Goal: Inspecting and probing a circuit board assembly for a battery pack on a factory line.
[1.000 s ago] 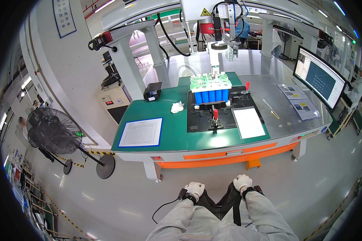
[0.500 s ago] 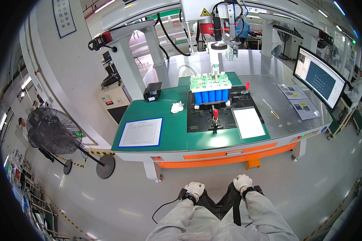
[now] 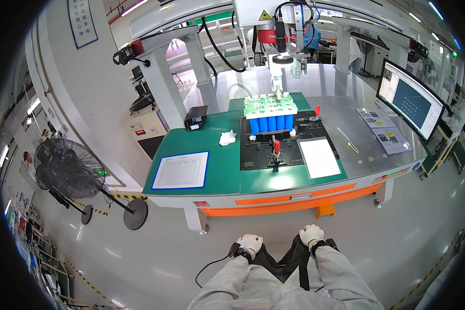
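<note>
- I see the left hand [image 3: 250, 244] and the right hand [image 3: 312, 235], both in white gloves, resting on black cloth [image 3: 298, 253] at the lap; fingers look curled, but I cannot tell whether either grips the cloth.
- Both hands are knuckles up, well apart from each other, forearms in pale sleeves [image 3: 227, 279] reaching forward from the lower edge.
- Floor [image 3: 263, 225] separates them from the table [image 3: 170, 193].
- The green-topped blue block [image 3: 272, 124] stands straight ahead, well beyond both hands, between their lines and slightly more in line with the left; I can't call either clearly nearer.
- Its long axis runs left to right, across their reach.
- It sits on a black fixture plate [image 3: 256, 155]; a red-handled clamp [image 3: 277, 148] is on its near side.
- The machine's slim nozzle [image 3: 277, 82] hangs over its top; I can't tell whether they touch.
</note>
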The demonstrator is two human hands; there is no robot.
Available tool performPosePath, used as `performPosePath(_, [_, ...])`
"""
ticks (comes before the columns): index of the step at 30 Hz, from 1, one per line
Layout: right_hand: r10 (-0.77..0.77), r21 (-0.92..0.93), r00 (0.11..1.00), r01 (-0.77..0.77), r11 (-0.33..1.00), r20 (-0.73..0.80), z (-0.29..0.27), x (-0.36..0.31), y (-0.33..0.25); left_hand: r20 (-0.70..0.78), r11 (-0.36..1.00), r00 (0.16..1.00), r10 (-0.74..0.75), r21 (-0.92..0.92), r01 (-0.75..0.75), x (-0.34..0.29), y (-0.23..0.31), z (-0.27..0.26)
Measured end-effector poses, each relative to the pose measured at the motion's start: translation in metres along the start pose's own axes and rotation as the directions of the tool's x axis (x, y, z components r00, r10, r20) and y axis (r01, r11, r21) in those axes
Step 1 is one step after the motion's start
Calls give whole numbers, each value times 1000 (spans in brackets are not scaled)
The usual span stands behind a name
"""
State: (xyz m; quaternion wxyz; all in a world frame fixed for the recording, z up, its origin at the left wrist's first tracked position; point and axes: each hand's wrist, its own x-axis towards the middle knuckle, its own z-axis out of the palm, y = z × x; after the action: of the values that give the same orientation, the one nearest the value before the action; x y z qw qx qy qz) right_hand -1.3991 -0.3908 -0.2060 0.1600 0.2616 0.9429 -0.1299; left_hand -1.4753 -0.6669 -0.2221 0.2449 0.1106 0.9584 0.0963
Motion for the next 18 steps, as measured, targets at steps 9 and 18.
performPosePath(9, [0, 6, 1000, 0, 1000, 11, -1, -1, 0, 14, 1000, 1000, -18, -9, 18, -2, 2, -3])
performPosePath(18, [6, -5, 1000, -6, 1000, 22, 0, 0, 0, 26, 999, 999, -23, -32, 24, -4, 3, -6])
